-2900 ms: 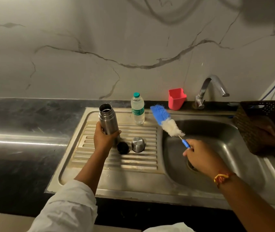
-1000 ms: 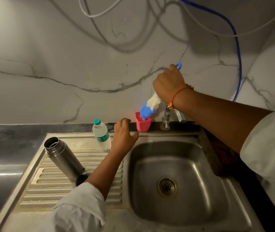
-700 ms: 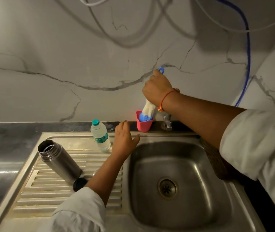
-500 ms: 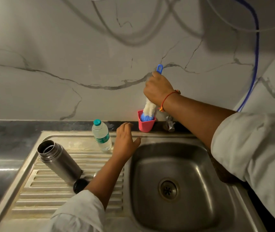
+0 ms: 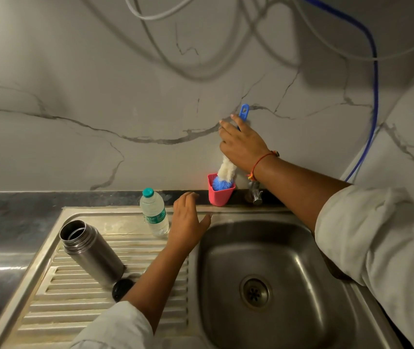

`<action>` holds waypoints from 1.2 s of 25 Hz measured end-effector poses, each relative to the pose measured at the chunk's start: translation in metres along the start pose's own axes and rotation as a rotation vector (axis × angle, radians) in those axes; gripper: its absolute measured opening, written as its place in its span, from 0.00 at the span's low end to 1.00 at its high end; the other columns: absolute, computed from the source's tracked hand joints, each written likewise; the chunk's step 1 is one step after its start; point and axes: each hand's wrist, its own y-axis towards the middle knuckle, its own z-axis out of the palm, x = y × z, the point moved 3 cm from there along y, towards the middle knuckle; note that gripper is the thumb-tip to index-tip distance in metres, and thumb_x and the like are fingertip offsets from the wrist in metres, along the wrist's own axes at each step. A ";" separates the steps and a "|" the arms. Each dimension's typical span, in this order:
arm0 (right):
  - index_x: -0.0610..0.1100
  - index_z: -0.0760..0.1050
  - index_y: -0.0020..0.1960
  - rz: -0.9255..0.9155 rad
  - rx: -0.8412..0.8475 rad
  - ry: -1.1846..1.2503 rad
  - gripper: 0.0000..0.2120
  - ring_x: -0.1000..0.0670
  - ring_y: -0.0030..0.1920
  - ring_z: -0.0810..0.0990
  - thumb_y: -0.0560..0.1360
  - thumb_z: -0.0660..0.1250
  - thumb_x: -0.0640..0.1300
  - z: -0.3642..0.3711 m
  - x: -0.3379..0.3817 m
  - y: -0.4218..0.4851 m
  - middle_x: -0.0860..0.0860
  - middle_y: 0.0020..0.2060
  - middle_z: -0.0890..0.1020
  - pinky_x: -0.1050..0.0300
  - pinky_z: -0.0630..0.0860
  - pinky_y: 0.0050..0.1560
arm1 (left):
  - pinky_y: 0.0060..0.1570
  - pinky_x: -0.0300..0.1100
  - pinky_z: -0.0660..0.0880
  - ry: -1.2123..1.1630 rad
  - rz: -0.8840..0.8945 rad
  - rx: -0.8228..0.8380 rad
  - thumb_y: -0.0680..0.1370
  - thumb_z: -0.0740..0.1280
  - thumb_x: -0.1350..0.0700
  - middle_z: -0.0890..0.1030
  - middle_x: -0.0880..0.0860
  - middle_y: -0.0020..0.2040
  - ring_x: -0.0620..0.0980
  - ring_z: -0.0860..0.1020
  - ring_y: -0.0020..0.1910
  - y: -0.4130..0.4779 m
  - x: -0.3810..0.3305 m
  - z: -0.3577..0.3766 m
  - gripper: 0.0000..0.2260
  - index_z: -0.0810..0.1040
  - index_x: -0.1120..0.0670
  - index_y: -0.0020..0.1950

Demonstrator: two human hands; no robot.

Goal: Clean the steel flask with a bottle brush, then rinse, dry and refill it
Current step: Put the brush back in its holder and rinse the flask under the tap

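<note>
The open steel flask [image 5: 92, 253] stands on the ribbed drainboard [image 5: 74, 298], and its black stopper [image 5: 121, 289] lies by its base. The bottle brush [image 5: 226, 172] stands head-down in the red cup [image 5: 219, 193] at the wall, with its blue handle pointing up. My right hand [image 5: 241, 144] is at that handle with the fingers stretched out and touching it. My left hand [image 5: 188, 220] rests flat on the sink rim between the drainboard and the basin. My left forearm hides part of the drainboard.
A small plastic water bottle [image 5: 154, 214] with a teal cap stands behind the flask. The tap base [image 5: 255, 193] sits right of the red cup. The steel basin [image 5: 301, 248] with its drain [image 5: 255, 293] lies below my right arm. Hoses hang on the marble wall.
My right hand lowered the brush head into the red cup, and its fingers have gone from a fist to stretched out. My left hand let go of the flask and moved to the sink rim.
</note>
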 end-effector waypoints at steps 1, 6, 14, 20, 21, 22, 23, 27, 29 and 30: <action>0.45 0.80 0.58 -0.005 -0.011 -0.005 0.12 0.38 0.75 0.63 0.75 0.70 0.44 -0.001 0.000 -0.001 0.41 0.70 0.72 0.37 0.54 0.76 | 0.76 0.50 0.63 -0.003 -0.002 -0.001 0.79 0.72 0.46 0.64 0.53 0.79 0.54 0.63 0.78 -0.002 0.000 0.000 0.31 0.64 0.52 0.78; 0.47 0.81 0.57 -0.027 -0.082 -0.019 0.11 0.41 0.75 0.63 0.75 0.70 0.41 -0.003 -0.012 -0.008 0.43 0.69 0.74 0.39 0.56 0.76 | 0.78 0.51 0.63 -0.012 0.004 0.004 0.79 0.71 0.46 0.64 0.53 0.80 0.54 0.62 0.79 -0.007 0.000 -0.002 0.31 0.63 0.52 0.78; 0.45 0.78 0.58 -0.107 -0.201 0.053 0.12 0.39 0.75 0.63 0.76 0.69 0.42 -0.030 -0.008 -0.019 0.41 0.71 0.71 0.40 0.59 0.74 | 0.78 0.53 0.64 -0.013 0.015 0.003 0.79 0.71 0.45 0.64 0.52 0.80 0.54 0.62 0.79 -0.013 -0.001 -0.009 0.31 0.63 0.51 0.78; 0.46 0.76 0.51 0.009 -0.022 0.732 0.17 0.47 0.44 0.79 0.81 0.58 0.59 -0.084 0.040 -0.049 0.48 0.44 0.80 0.52 0.77 0.45 | 0.68 0.47 0.73 -0.110 0.100 -0.082 0.79 0.72 0.51 0.77 0.52 0.67 0.50 0.74 0.67 -0.052 0.013 -0.035 0.20 0.73 0.53 0.69; 0.47 0.76 0.50 0.046 0.038 0.888 0.16 0.48 0.41 0.79 0.81 0.58 0.59 -0.094 0.058 -0.057 0.49 0.42 0.80 0.52 0.77 0.42 | 0.64 0.45 0.75 -0.117 0.110 -0.100 0.80 0.72 0.51 0.80 0.51 0.63 0.48 0.77 0.62 -0.062 0.022 -0.040 0.16 0.76 0.53 0.65; 0.48 0.77 0.49 0.061 0.087 1.006 0.16 0.48 0.40 0.79 0.81 0.59 0.58 -0.102 0.078 -0.065 0.49 0.40 0.81 0.52 0.78 0.42 | 0.60 0.44 0.77 -0.113 0.103 -0.113 0.80 0.71 0.52 0.81 0.49 0.59 0.46 0.78 0.57 -0.073 0.031 -0.046 0.11 0.78 0.52 0.61; 0.48 0.78 0.50 0.059 0.126 1.086 0.15 0.48 0.40 0.79 0.81 0.59 0.57 -0.109 0.100 -0.073 0.50 0.40 0.81 0.51 0.79 0.43 | 0.57 0.44 0.78 -0.104 0.079 -0.118 0.81 0.70 0.52 0.82 0.48 0.55 0.45 0.79 0.54 -0.083 0.042 -0.050 0.07 0.79 0.51 0.58; 0.51 0.79 0.59 0.078 0.329 1.365 0.10 0.47 0.51 0.81 0.81 0.62 0.49 -0.115 0.192 -0.104 0.51 0.48 0.82 0.50 0.80 0.52 | 0.56 0.47 0.78 0.010 0.002 -0.097 0.83 0.67 0.52 0.85 0.50 0.54 0.50 0.81 0.53 -0.116 0.089 -0.057 0.08 0.83 0.52 0.58; 0.52 0.74 0.68 0.063 0.414 1.450 0.19 0.45 0.61 0.78 0.78 0.65 0.49 -0.116 0.230 -0.111 0.49 0.62 0.78 0.48 0.77 0.60 | 0.56 0.49 0.78 0.059 -0.003 -0.091 0.82 0.69 0.53 0.85 0.52 0.55 0.53 0.82 0.54 -0.128 0.107 -0.058 0.09 0.83 0.54 0.60; 0.52 0.70 0.72 0.048 0.433 1.463 0.24 0.45 0.65 0.75 0.76 0.67 0.50 -0.116 0.246 -0.113 0.48 0.66 0.75 0.47 0.75 0.63 | 0.55 0.49 0.78 0.073 0.004 -0.088 0.80 0.71 0.54 0.85 0.53 0.55 0.54 0.82 0.54 -0.133 0.114 -0.060 0.10 0.83 0.55 0.61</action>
